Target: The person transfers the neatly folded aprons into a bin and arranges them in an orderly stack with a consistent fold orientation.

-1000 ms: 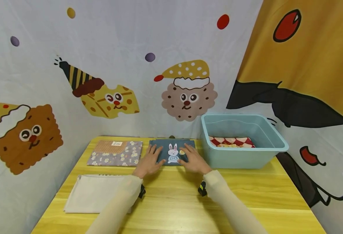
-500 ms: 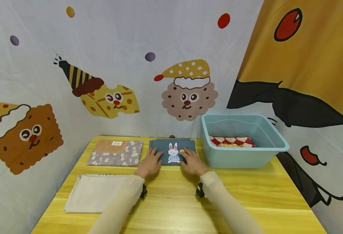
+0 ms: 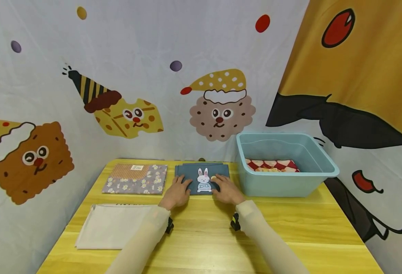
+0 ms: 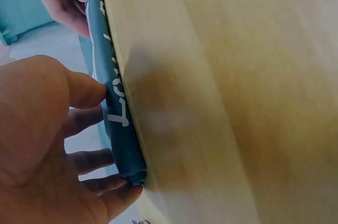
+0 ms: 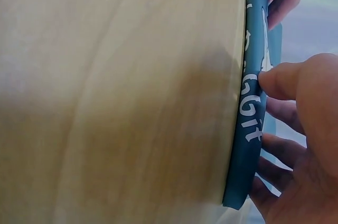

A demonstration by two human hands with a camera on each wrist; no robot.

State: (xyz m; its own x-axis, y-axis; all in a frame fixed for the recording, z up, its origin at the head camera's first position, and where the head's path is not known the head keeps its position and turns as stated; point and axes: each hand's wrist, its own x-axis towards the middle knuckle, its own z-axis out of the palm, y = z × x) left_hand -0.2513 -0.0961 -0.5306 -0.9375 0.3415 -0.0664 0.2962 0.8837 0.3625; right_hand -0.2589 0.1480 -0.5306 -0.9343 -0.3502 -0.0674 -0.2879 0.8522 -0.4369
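A folded dark blue cloth (image 3: 192,186) with a white rabbit print lies flat at the back of the table; white lettering runs along its thick near fold in both wrist views. My left hand (image 3: 177,193) rests on its left part, fingers spread over it. On the right part lies my right hand (image 3: 227,190), also with fingers spread. Each thumb touches the near fold, as the left thumb (image 4: 87,89) and right thumb (image 5: 282,81) show. Neither hand lifts the cloth off the table.
A light blue bin (image 3: 276,184) stands to the right, with a red-and-cream checked cloth (image 3: 273,165) inside. To the left lies a folded grey daisy-print cloth (image 3: 136,182). Nearer, a folded off-white cloth (image 3: 108,228) lies partly behind my left sleeve. A printed curtain (image 3: 173,121) hangs behind the table.
Both hands have drawn slightly nearer, and their fingers reach less far over the blue cloth. The cloth's near edge has shifted very slightly toward me.
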